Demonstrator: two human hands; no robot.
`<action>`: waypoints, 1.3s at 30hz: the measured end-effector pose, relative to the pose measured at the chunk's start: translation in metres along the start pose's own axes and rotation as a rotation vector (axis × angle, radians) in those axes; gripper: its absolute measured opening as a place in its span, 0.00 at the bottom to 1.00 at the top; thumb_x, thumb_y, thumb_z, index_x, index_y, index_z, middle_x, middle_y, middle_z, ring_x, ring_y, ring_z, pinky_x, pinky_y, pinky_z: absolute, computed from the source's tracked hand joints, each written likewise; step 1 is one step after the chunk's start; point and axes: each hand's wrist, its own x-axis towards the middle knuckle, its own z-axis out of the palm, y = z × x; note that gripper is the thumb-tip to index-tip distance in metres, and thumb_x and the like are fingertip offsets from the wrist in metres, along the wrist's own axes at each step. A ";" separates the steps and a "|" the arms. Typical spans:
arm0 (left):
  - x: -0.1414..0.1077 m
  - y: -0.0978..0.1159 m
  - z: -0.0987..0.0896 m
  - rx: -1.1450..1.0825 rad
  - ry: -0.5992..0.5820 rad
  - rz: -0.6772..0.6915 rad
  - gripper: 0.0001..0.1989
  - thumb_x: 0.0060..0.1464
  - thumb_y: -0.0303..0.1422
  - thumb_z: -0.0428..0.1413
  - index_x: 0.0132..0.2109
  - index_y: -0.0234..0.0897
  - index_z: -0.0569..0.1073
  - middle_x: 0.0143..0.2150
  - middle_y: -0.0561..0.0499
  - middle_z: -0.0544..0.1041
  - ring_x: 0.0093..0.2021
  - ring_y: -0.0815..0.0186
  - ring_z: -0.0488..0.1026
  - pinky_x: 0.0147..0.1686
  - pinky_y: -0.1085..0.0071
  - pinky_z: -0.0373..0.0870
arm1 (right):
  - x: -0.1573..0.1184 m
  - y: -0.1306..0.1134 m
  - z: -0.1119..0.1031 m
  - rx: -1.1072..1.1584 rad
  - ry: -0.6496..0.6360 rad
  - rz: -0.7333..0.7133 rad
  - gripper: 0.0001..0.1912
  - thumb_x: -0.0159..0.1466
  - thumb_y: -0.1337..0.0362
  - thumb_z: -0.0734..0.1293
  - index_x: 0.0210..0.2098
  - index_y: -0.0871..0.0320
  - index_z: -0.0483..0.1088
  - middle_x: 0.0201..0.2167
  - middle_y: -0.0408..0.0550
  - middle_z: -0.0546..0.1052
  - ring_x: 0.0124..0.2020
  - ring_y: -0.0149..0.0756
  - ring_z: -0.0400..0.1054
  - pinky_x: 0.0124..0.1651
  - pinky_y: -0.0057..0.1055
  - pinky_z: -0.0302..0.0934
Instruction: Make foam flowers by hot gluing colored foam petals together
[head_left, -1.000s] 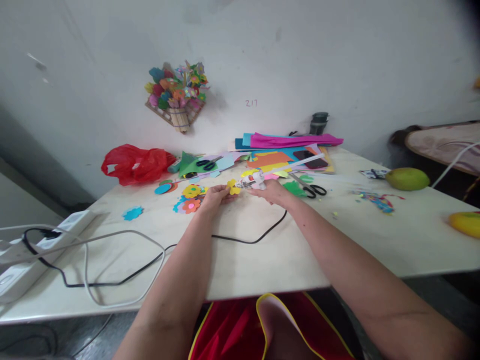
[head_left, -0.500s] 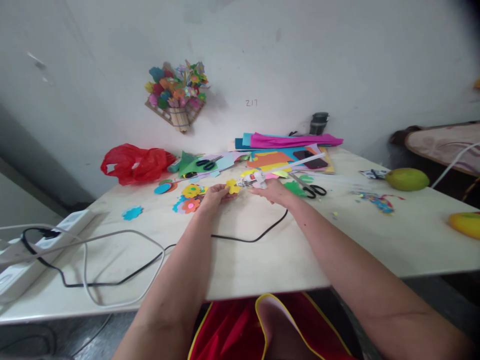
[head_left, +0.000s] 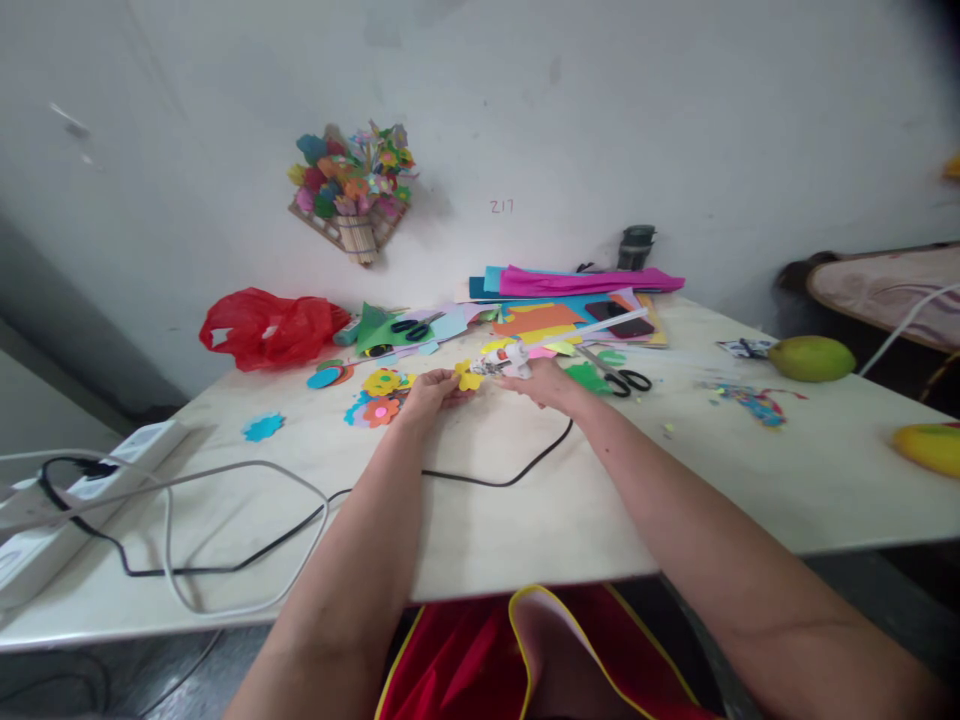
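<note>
Between the fingers of my left hand (head_left: 437, 390) is a yellow paper flower (head_left: 469, 376), held just above the table. My right hand (head_left: 546, 384) is wrapped round a white hot glue gun (head_left: 510, 356), from whose back a long glue stick (head_left: 600, 326) juts out. The gun's nozzle is over the flower's right part; whether it touches the paper I cannot tell. Beside my left hand lies a pile of cut paper flowers, among them an orange flower (head_left: 381, 411) with a pink centre. Black-handled scissors (head_left: 628, 381) lie right of my right hand.
A black cord (head_left: 502, 484) crosses the table toward a white power strip (head_left: 135, 460) at left. A red plastic bag (head_left: 270, 330), more scissors (head_left: 416, 327) and coloured sheets (head_left: 540, 320) lie at the back. A mango (head_left: 811, 358) and paper scraps (head_left: 761, 405) are at right.
The glue gun's nozzle has shifted slightly left, over the yellow flower. Both hands otherwise stay nearly in place, with their holds unchanged.
</note>
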 end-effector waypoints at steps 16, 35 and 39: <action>-0.002 0.003 0.000 -0.081 0.043 0.016 0.07 0.46 0.27 0.58 0.33 0.29 0.69 0.25 0.47 0.75 0.28 0.65 0.76 0.29 0.72 0.73 | 0.000 0.004 -0.001 -0.023 -0.028 -0.016 0.19 0.52 0.49 0.66 0.29 0.60 0.67 0.18 0.43 0.66 0.14 0.24 0.56 0.16 0.22 0.51; -0.001 0.001 0.000 -0.018 0.029 0.000 0.08 0.45 0.29 0.59 0.32 0.29 0.69 0.25 0.46 0.76 0.26 0.66 0.75 0.29 0.72 0.73 | 0.002 0.004 -0.001 -0.050 0.021 -0.020 0.17 0.54 0.51 0.65 0.30 0.60 0.69 0.19 0.43 0.68 0.15 0.24 0.57 0.17 0.22 0.52; -0.001 0.001 0.000 -0.039 0.038 0.009 0.08 0.44 0.28 0.59 0.32 0.29 0.69 0.25 0.47 0.76 0.26 0.66 0.75 0.29 0.71 0.73 | 0.003 0.005 -0.001 -0.042 0.006 -0.024 0.18 0.53 0.50 0.65 0.30 0.60 0.69 0.19 0.43 0.68 0.15 0.24 0.56 0.17 0.22 0.53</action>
